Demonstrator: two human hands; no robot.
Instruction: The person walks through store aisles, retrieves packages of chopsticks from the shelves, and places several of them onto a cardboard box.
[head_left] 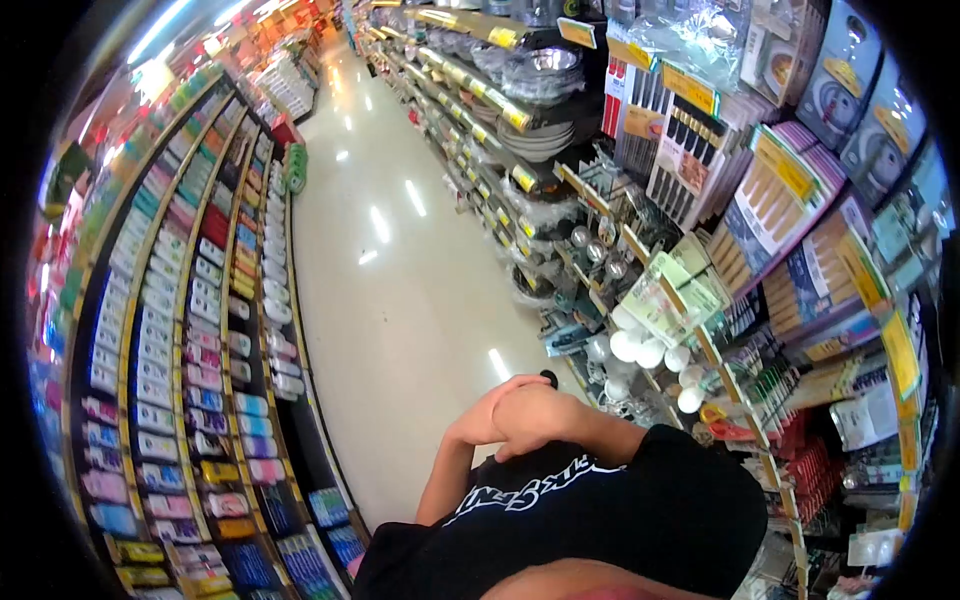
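My left hand [502, 397] and my right hand [530, 414] are together in front of my black T-shirt [620, 510]. The right one lies across the left and covers part of it. Both are closed, with bent fingers. A small round black thing [548, 379] shows just past the fingers; I cannot make out what it is or whether a hand holds it. White lettering runs over the front of the shirt below the hands.
A pale shiny aisle floor [400, 300] runs ahead between shelves. On the left stands a shelf unit of bottles and packs [155, 350]. Along the right are wrapped bowls [550, 75], hanging cutlery packs [770, 210] and white round-headed utensils [640, 347], close to my right arm.
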